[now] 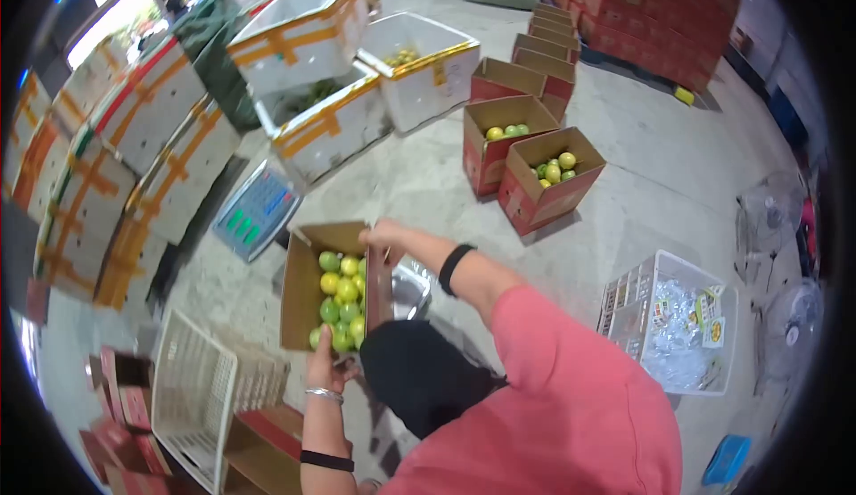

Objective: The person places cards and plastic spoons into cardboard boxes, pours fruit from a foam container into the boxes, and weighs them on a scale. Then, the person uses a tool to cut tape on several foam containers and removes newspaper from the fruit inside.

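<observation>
1. Head view, the only feed I have: both hands are on an open carton (380,290) of round fruit (346,288), held in front of the wearer's dark-clothed knee (423,375). I read the step in hand as holding or steadying a filled carton.
2. On the upper right corner I see the right hand (385,238), its fingers clamped over the cardboard rim. At the lower edge the left hand (328,372) has its thumb up along the inner side, and its fingers look closed on that edge; I can't see the fingertips underneath.
3. As I judge it, shifting this load calls for a two-sided grip and a level carton, since the fruit is loose and the top is open. I can't tell whether the carton's base is supported.
4. The fruit looks smooth and round, with a slight sheen, some green and some yellow. It fills much of the carton's visible interior; how deep it goes, I can't judge. The carton's inside is plain brown.
5. Just beside the carton, toward the upper left of my view, sits a scale (257,210) with lit green displays. On the other side, near the knee, is a shiny metal pan (410,292).
6. Farther out on the floor (642,183), I see two red-sided boxes (546,193) (486,160) holding similar fruit, with a row of open ones behind. White foam bins (334,143) stand beyond the scale, and a white basket (733,343) of clear plastic packaging stands to the right.
</observation>
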Demonstrator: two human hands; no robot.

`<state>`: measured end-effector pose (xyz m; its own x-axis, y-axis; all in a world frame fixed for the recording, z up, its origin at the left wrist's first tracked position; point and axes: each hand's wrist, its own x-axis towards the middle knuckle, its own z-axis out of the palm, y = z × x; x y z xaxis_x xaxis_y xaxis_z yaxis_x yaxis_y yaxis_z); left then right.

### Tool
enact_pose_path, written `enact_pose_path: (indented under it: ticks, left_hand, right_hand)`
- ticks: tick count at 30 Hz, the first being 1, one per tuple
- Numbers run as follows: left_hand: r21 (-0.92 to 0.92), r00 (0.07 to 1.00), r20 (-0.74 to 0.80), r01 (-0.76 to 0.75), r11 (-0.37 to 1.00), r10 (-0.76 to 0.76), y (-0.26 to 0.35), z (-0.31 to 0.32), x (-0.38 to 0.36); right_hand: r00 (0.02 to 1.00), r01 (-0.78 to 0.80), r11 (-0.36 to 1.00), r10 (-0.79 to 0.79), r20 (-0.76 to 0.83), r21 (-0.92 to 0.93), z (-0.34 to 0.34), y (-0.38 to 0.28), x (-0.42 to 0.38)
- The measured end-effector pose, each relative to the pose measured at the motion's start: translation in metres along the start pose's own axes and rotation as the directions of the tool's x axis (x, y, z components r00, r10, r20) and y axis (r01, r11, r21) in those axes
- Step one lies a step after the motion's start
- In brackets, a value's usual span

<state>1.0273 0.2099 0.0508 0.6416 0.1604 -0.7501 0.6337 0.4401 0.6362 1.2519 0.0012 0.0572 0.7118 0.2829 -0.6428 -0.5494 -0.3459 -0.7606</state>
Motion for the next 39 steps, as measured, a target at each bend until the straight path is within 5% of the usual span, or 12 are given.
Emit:
enact_pose_path:
  ticks: [2, 7, 12, 13, 14, 18, 21, 24, 36, 37, 38, 39]
  left_hand:
    - [-0.004, 0.980, -0.124, -0.157, 0.988, 0.155, -0.009, 0.018, 0.025]
    - [0.262, 0.890, -0.263, -0.307, 0.915, 0.373, -0.024, 0.034, 0.007]
    - [0.639, 0.681, 0.181, -0.630, 0.442, 0.709, -0.012, 0.121, 0.000]
    - [0.736, 0.650, 0.299, -0.623, 0.265, 0.698, -0.008, 0.141, 0.015]
    - [0.888, 0.856, 0.209, -0.369, 0.276, 0.472, 0.026, 0.204, -0.058]
    - [0.759, 0.790, 0.476, -0.591, 0.272, 0.387, -0.015, 0.286, -0.021]
    - [0.711, 0.706, 0.623, -0.690, 0.134, 0.337, -0.021, 0.307, -0.060]
    - [0.659, 0.615, 0.697, -0.752, 0.010, 0.368, -0.007, 0.276, -0.089]
    - [0.715, 0.712, 0.180, -0.569, 0.406, 0.679, 0.051, 0.004, -0.183]
    - [0.675, 0.734, 0.142, -0.562, 0.478, 0.664, 0.048, -0.014, -0.181]
    - [0.633, 0.763, 0.109, -0.547, 0.547, 0.637, 0.045, -0.028, -0.181]
    - [0.594, 0.798, 0.085, -0.522, 0.613, 0.597, 0.037, -0.039, -0.179]
  right_hand:
    - [0.996, 0.084, 0.979, -0.084, 0.007, -0.187, 0.005, 0.008, 0.008]
    - [0.993, 0.115, 0.964, -0.113, -0.023, 0.240, -0.003, 0.043, -0.011]
    - [0.969, 0.245, 0.707, -0.201, -0.143, 0.664, -0.103, 0.114, -0.112]
    - [0.979, 0.205, 0.695, -0.141, -0.148, 0.689, -0.129, 0.130, -0.135]
    - [0.973, 0.228, 0.672, -0.131, -0.189, 0.705, -0.154, 0.173, -0.131]
    - [0.890, 0.382, 0.508, 0.025, -0.456, 0.772, -0.214, 0.252, -0.178]
    - [0.765, 0.443, 0.633, 0.103, -0.636, 0.635, -0.219, 0.278, -0.171]
    - [0.794, 0.388, 0.378, 0.326, -0.513, 0.841, -0.259, 0.315, -0.146]
    - [0.783, 0.491, 0.239, 0.301, -0.545, 0.838, -0.217, 0.361, -0.160]
    - [0.792, 0.533, 0.258, 0.182, -0.582, 0.806, -0.220, 0.357, -0.153]
    - [0.853, 0.520, -0.018, 0.050, -0.519, 0.854, -0.233, 0.357, -0.137]
    - [0.895, 0.443, 0.110, -0.104, -0.433, 0.890, -0.253, 0.366, -0.130]
